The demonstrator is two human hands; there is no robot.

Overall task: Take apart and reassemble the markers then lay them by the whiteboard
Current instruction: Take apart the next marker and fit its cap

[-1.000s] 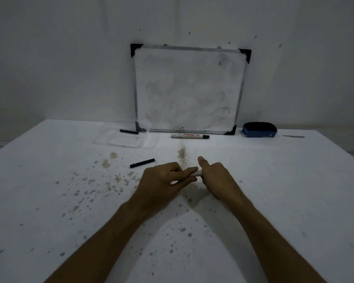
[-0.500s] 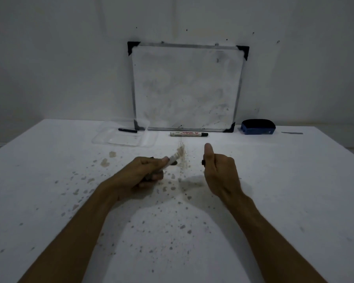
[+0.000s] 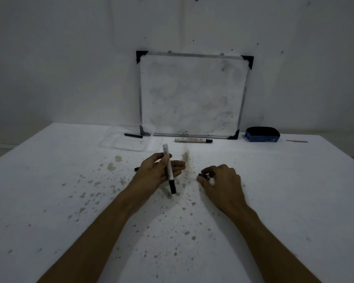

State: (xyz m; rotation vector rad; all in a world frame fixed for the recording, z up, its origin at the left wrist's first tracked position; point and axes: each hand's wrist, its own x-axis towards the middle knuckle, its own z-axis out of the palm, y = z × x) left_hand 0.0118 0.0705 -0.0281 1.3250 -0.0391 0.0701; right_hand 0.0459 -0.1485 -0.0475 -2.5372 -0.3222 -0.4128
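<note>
White spotted bench (image 3: pixel 49 201): one whole marker (image 3: pixel 193 140) already lies by the whiteboard (image 3: pixel 192 94), upper middle. Left hand (image 3: pixel 157 172) grips an open marker (image 3: pixel 169 170); right hand (image 3: pixel 223 182) pinches its cap (image 3: pixel 202 176). Putting together remains.

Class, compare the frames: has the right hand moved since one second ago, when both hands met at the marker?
Yes. The right hand has moved right, off the marker, and sits right of the brown stain, fingertips on a small black piece.
</note>
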